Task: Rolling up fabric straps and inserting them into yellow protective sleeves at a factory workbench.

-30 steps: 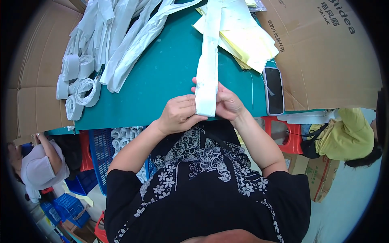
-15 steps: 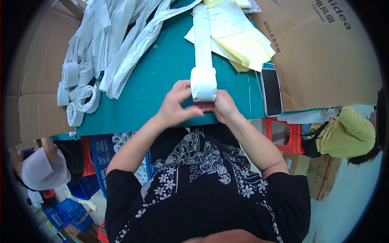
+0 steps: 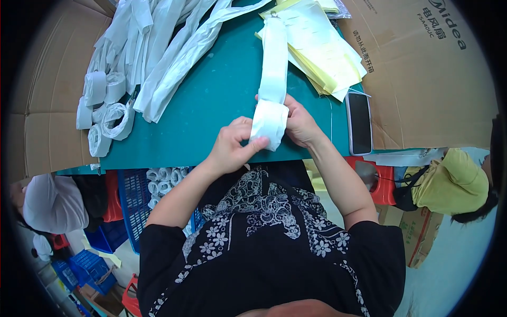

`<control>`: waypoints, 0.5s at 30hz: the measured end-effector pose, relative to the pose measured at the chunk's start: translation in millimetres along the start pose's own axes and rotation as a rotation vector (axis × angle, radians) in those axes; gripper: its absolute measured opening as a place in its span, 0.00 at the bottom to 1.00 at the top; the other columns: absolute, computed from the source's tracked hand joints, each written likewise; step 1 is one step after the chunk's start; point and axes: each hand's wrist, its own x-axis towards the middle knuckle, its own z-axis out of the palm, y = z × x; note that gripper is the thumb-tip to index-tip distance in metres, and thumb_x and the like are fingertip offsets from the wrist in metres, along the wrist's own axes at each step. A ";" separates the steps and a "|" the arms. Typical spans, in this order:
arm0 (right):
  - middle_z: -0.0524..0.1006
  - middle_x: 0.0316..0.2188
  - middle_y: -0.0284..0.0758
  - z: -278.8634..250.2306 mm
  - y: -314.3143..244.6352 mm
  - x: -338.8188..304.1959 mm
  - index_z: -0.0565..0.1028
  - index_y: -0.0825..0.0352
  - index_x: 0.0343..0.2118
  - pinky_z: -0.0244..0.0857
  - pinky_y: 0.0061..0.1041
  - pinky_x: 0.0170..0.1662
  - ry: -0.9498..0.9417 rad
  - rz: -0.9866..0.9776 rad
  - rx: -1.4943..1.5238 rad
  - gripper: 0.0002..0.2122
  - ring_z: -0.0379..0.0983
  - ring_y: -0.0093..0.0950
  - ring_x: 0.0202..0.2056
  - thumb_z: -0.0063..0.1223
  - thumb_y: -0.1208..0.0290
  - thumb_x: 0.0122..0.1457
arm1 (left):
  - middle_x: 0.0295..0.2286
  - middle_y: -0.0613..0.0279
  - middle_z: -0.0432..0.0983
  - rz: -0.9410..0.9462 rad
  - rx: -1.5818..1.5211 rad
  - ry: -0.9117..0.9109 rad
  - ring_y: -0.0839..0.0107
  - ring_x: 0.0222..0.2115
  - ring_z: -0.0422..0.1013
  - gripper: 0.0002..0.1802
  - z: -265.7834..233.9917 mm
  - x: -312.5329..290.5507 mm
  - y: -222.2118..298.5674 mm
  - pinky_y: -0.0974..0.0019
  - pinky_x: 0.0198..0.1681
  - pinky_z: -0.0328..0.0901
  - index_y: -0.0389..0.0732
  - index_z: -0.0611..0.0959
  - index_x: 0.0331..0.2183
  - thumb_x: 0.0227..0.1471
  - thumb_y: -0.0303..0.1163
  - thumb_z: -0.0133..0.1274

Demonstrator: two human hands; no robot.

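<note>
A white strip is wound into a thick roll [image 3: 270, 120] near the table's front edge, between my two hands. Its flat unwound tail [image 3: 274, 61] runs away from me over the green table. My left hand [image 3: 232, 145] grips the roll's near left side, thumb pressed on its face. On the other side my right hand [image 3: 302, 124] closes round the roll, with its fingers partly hidden behind. Finished-looking white rolls [image 3: 95, 88] stand in a cluster at the left. Long loose white strips [image 3: 174, 71] lie heaped beyond them.
Yellow and white paper sheets [image 3: 330, 58] lie at the far right, with a phone [image 3: 360, 124] nearer. Cardboard panels [image 3: 422, 95] flank the table [image 3: 211, 100]. Below its edge, a blue basket [image 3: 132, 206] holds white rolls. Two other people sit at either side.
The roll has tilted and shifted slightly right and nearer me. My left thumb has come down onto it, and my right hand has moved up along its right side.
</note>
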 end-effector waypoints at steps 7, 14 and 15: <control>0.70 0.48 0.36 -7.5 2.9 5.8 0.61 0.67 0.52 0.60 0.27 0.53 0.019 -0.111 -0.218 0.25 0.67 0.26 0.49 0.52 0.84 0.48 | 0.25 0.61 0.77 -0.637 -0.575 -0.059 0.79 0.24 0.70 0.15 -12.8 26.7 10.5 0.75 0.30 0.64 0.30 0.80 0.29 0.52 0.36 0.52; 0.75 0.40 0.35 -10.2 0.2 5.4 0.71 0.67 0.45 0.65 0.23 0.45 0.031 -0.273 -0.735 0.20 0.72 0.25 0.41 0.53 0.84 0.46 | 0.25 0.60 0.77 -0.723 -0.698 -0.005 0.79 0.22 0.71 0.16 -11.0 35.7 -2.7 0.76 0.25 0.65 0.30 0.79 0.31 0.51 0.37 0.51; 0.76 0.38 0.35 -11.5 -2.9 6.6 0.73 0.68 0.42 0.66 0.22 0.43 0.050 -0.367 -0.862 0.18 0.73 0.25 0.39 0.53 0.85 0.45 | 0.26 0.60 0.77 -0.723 -0.732 0.002 0.79 0.22 0.71 0.17 -11.1 37.0 -5.8 0.77 0.24 0.64 0.30 0.79 0.33 0.53 0.38 0.50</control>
